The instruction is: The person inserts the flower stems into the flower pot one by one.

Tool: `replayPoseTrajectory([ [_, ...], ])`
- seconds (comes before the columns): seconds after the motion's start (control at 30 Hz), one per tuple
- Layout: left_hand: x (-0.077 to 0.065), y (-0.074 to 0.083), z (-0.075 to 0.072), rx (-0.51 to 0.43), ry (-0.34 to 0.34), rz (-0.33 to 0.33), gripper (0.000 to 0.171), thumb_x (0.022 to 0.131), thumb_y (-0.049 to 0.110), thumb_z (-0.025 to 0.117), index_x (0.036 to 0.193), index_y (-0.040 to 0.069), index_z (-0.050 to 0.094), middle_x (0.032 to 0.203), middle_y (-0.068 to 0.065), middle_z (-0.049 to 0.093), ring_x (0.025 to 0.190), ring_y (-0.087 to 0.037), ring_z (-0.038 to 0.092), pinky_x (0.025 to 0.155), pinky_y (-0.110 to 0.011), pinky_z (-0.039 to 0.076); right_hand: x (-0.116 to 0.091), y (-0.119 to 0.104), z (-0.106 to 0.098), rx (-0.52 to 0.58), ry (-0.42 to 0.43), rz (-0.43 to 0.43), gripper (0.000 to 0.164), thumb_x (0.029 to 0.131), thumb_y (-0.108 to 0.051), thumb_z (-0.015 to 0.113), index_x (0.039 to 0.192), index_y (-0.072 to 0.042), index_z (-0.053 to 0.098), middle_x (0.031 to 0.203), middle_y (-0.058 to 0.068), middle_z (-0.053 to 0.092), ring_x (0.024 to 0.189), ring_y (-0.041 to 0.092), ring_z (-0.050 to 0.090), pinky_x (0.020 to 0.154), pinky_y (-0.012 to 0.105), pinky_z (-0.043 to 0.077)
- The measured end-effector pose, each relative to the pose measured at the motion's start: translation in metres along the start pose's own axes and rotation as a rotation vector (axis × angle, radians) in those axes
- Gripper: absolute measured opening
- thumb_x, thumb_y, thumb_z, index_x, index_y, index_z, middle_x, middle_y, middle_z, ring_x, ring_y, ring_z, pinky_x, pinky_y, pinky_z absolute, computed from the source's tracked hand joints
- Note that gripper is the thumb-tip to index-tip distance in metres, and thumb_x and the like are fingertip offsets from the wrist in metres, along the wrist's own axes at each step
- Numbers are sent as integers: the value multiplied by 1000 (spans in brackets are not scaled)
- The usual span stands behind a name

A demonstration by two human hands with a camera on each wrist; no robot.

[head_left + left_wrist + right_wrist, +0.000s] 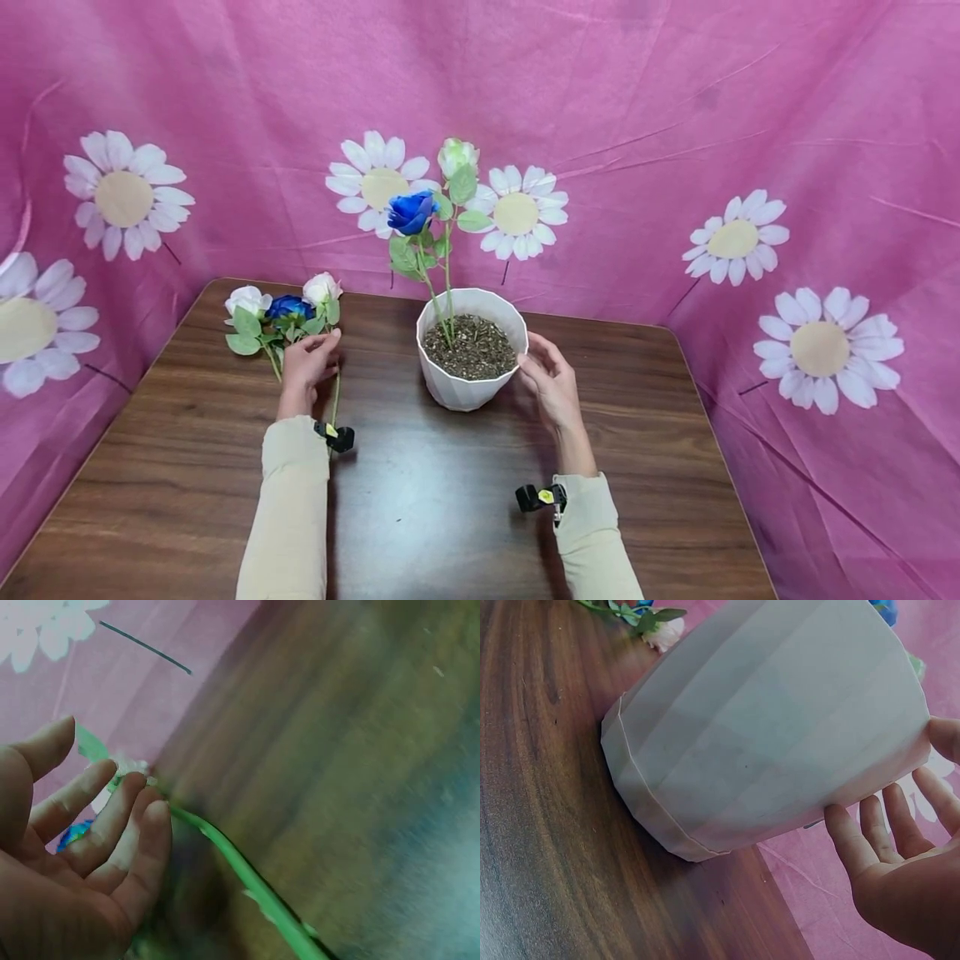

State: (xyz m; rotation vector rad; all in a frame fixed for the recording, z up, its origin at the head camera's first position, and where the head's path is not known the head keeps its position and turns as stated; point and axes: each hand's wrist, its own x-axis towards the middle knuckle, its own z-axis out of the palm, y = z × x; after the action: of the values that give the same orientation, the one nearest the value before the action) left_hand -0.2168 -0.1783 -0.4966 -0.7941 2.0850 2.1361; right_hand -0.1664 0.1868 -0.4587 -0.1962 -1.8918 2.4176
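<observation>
My left hand (307, 367) reaches over several artificial roses lying at the table's left. Its fingers (139, 862) are loosely spread beside the green stem (247, 874) of the pale pink rose (322, 288), without closing round it. A white rose (247, 300) and a blue rose (290, 308) lie beside it. My right hand (552, 387) rests its fingertips (844, 825) against the outer side of the white faceted pot (465, 393), thumb near the rim. In the pot's dark soil (472, 346) stand a blue rose (412, 213) and a taller greenish-white rose (457, 156).
The pot stands on a brown wood-grain table (420, 517). Behind and around it hangs a pink cloth (600, 83) printed with large white daisies. Both wrists wear small black cameras.
</observation>
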Motion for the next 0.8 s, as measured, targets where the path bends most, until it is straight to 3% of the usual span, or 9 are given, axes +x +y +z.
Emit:
replayPoseTrajectory([
  [0.07, 2, -5, -1, -4, 9, -15, 45, 97, 33, 69, 129, 2, 63, 113, -8, 67, 86, -10, 66, 69, -22, 60, 0, 0, 0, -4, -2, 1, 51, 94, 8, 62, 143, 5, 49, 136, 20, 53, 110, 18, 61, 88, 27, 58],
  [0.27, 4, -12, -3, 27, 13, -4, 46, 98, 27, 69, 132, -3, 60, 96, 2, 65, 77, -7, 64, 63, -18, 58, 1, 1, 0, -9, 3, -1, 51, 94, 8, 62, 143, 6, 48, 136, 20, 53, 107, 15, 62, 86, 25, 58],
  [0.37, 4, -15, -2, 73, 10, 23, 46, 96, 19, 72, 132, -5, 59, 97, -1, 64, 76, -7, 63, 63, -18, 57, 1, 2, -1, -8, 0, -2, 50, 95, 8, 62, 143, 6, 48, 136, 20, 53, 107, 14, 62, 86, 25, 58],
  [0.43, 4, -17, -1, 180, 19, 61, 46, 93, 17, 75, 131, -5, 61, 101, -10, 68, 77, -14, 66, 64, -21, 57, 2, 3, -2, -3, -3, -1, 51, 95, 7, 62, 143, 6, 48, 136, 20, 53, 107, 14, 62, 86, 25, 58],
  [0.5, 4, -18, 0, 350, 42, 104, 47, 90, 17, 77, 130, -3, 63, 108, -17, 70, 86, -22, 68, 72, -27, 57, 2, 3, -3, 2, -1, 0, 51, 95, 7, 62, 143, 6, 48, 136, 19, 53, 108, 15, 62, 86, 25, 58],
  [0.63, 6, -20, 2, 632, 93, 154, 44, 87, 18, 77, 127, 3, 67, 120, -18, 70, 108, -40, 63, 89, -47, 51, 2, 3, -3, 6, -1, 4, 51, 94, 7, 62, 144, 5, 48, 137, 20, 53, 110, 18, 62, 86, 26, 58],
  [0.7, 7, -21, 2, 668, 101, 160, 42, 86, 16, 74, 126, 4, 69, 121, -17, 70, 109, -41, 62, 91, -51, 50, 2, 3, -3, 2, -1, 5, 51, 94, 7, 62, 144, 5, 48, 137, 20, 53, 109, 17, 62, 86, 26, 58],
  [0.8, 11, -23, 1, 653, 112, 153, 38, 85, 13, 71, 122, 4, 71, 116, -17, 72, 91, -33, 70, 79, -41, 57, 2, 3, -3, 1, 1, 6, 51, 94, 7, 62, 144, 5, 48, 136, 20, 53, 108, 16, 63, 85, 25, 58],
])
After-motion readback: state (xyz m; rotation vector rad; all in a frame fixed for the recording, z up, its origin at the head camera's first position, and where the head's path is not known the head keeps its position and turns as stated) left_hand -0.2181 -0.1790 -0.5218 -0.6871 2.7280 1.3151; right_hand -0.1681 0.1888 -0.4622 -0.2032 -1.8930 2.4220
